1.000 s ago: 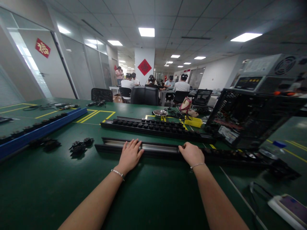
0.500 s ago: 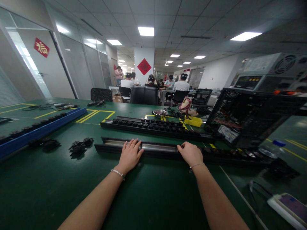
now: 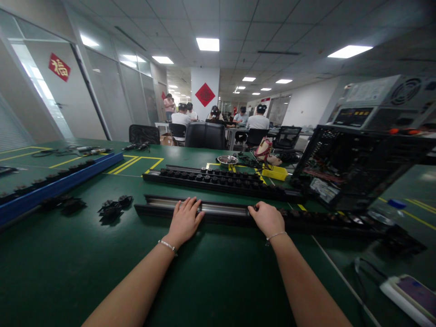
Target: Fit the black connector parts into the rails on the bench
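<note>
A long black rail point(image 3: 225, 210) with a shiny metal channel lies across the green table in front of me. Across its left part rests my left hand point(image 3: 184, 221), fingers stretched and spread over the channel, thumb along the near side. Farther right, my right hand point(image 3: 269, 220) is closed, thumb and fingers pinching down in the channel. A bit of a small black part shows at those fingertips; its shape is mostly hidden. Several dark pieces point(image 3: 315, 218) line the rail to the right of this hand. Loose black finned parts point(image 3: 111, 209) lie left of the rail.
Behind the rail lies another black rail point(image 3: 218, 182) filled with black parts. A blue rail point(image 3: 68, 181) runs along the left. At the back are a metal bowl point(image 3: 227, 160) and yellow tray point(image 3: 274, 173). An opened computer case point(image 3: 361, 163) stands right, near a power strip point(image 3: 405, 295).
My right hand has slid slightly left along the rail, still pinched. My left hand has stayed in place on it.
</note>
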`<action>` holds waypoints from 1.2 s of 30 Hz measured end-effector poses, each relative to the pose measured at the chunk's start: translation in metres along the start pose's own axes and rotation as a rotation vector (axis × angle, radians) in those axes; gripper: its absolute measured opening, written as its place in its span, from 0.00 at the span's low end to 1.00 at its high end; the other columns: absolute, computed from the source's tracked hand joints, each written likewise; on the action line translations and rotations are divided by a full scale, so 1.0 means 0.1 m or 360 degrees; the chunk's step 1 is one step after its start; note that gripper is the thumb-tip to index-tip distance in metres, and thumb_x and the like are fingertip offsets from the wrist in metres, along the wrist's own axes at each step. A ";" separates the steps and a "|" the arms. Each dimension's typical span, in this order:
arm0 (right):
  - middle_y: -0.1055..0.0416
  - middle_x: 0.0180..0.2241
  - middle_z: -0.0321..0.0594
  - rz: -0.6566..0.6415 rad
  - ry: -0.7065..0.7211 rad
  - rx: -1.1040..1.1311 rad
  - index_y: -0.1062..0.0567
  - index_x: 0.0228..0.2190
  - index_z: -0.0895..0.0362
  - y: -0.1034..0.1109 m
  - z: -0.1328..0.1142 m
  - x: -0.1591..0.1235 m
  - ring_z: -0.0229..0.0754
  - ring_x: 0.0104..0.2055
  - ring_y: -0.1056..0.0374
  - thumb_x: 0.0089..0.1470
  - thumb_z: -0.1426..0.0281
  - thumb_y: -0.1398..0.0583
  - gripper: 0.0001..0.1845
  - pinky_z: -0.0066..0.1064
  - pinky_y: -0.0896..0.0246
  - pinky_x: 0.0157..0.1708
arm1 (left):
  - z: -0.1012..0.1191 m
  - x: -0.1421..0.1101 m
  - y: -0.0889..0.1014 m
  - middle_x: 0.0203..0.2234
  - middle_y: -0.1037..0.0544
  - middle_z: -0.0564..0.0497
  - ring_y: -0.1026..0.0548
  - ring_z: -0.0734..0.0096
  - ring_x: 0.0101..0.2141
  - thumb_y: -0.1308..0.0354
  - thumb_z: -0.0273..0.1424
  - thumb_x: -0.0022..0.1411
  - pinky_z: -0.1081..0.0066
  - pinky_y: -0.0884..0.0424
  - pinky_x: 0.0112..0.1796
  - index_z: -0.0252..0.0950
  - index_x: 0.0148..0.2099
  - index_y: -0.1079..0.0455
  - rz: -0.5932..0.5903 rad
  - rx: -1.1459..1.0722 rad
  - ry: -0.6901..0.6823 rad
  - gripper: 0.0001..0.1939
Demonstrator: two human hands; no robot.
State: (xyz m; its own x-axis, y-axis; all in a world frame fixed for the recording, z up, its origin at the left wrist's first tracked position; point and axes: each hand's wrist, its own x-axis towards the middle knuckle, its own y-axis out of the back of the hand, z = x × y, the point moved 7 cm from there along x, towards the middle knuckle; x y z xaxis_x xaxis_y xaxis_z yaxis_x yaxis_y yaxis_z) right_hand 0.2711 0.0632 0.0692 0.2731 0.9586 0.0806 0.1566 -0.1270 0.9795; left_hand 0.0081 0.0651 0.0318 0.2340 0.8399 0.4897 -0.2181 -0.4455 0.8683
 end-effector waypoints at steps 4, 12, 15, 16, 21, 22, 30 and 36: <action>0.26 0.35 0.47 0.0016 0.0016 0.0014 0.25 0.35 0.57 -0.01 -0.02 0.00 0.47 0.38 0.30 0.55 0.56 0.49 0.20 0.32 0.40 0.33 | 0.00 0.00 0.00 0.56 0.35 0.48 0.41 0.60 0.58 0.60 0.43 0.63 0.55 0.49 0.57 0.41 0.58 0.39 0.0003 0.0003 0.0004 0.24; 0.26 0.36 0.46 0.0019 0.0064 0.0049 0.25 0.36 0.57 -0.04 -0.06 -0.01 0.47 0.40 0.31 0.55 0.55 0.49 0.21 0.33 0.40 0.35 | 0.00 -0.01 0.00 0.56 0.35 0.48 0.41 0.61 0.58 0.61 0.43 0.64 0.55 0.49 0.57 0.41 0.58 0.39 0.0012 0.0017 -0.0003 0.24; 0.26 0.37 0.45 0.0008 0.0084 0.0081 0.26 0.37 0.56 -0.05 -0.08 -0.02 0.46 0.40 0.31 0.54 0.56 0.49 0.20 0.33 0.41 0.35 | 0.01 -0.01 0.00 0.56 0.35 0.48 0.41 0.61 0.58 0.61 0.43 0.64 0.55 0.49 0.57 0.41 0.57 0.39 0.0010 0.0013 -0.0003 0.24; 0.26 0.37 0.45 0.0003 0.0090 0.0086 0.26 0.37 0.56 -0.06 -0.08 -0.02 0.46 0.40 0.31 0.54 0.56 0.49 0.20 0.32 0.41 0.35 | 0.01 -0.01 0.01 0.57 0.36 0.48 0.42 0.61 0.58 0.61 0.43 0.64 0.55 0.49 0.57 0.41 0.57 0.39 0.0009 0.0013 -0.0003 0.24; 0.26 0.37 0.44 0.0005 0.0104 0.0117 0.26 0.37 0.57 -0.06 -0.12 -0.04 0.47 0.40 0.31 0.54 0.57 0.49 0.20 0.32 0.41 0.35 | 0.01 0.00 0.01 0.57 0.36 0.48 0.41 0.60 0.57 0.61 0.43 0.64 0.54 0.48 0.57 0.41 0.57 0.39 0.0001 0.0011 -0.0001 0.24; 0.26 0.37 0.44 0.0012 0.0108 0.0121 0.26 0.37 0.57 -0.06 -0.13 -0.04 0.47 0.40 0.31 0.54 0.57 0.49 0.20 0.32 0.41 0.34 | 0.01 0.00 0.01 0.57 0.36 0.48 0.41 0.60 0.57 0.61 0.43 0.64 0.54 0.49 0.57 0.41 0.58 0.39 0.0000 0.0010 0.0000 0.24; 0.26 0.38 0.43 0.0009 0.0170 0.0198 0.27 0.39 0.56 -0.08 -0.18 -0.06 0.44 0.40 0.31 0.53 0.59 0.48 0.18 0.30 0.42 0.35 | 0.00 0.00 -0.01 0.56 0.35 0.48 0.41 0.60 0.58 0.60 0.43 0.63 0.54 0.48 0.56 0.42 0.58 0.39 0.0012 0.0006 -0.0006 0.24; 0.26 0.36 0.42 0.0039 0.0252 0.0224 0.26 0.38 0.56 -0.10 -0.22 -0.07 0.43 0.39 0.32 0.52 0.60 0.47 0.17 0.30 0.43 0.35 | 0.00 0.00 -0.01 0.56 0.35 0.48 0.41 0.60 0.58 0.60 0.43 0.63 0.54 0.48 0.56 0.41 0.58 0.39 0.0017 0.0007 -0.0011 0.24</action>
State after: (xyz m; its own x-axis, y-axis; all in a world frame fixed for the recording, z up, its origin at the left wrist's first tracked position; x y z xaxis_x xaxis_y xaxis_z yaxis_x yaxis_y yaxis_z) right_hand 0.2471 0.0635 0.0630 0.1277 0.9815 0.1429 0.2856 -0.1743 0.9423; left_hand 0.0086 0.0650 0.0312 0.2384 0.8329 0.4994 -0.2166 -0.4557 0.8634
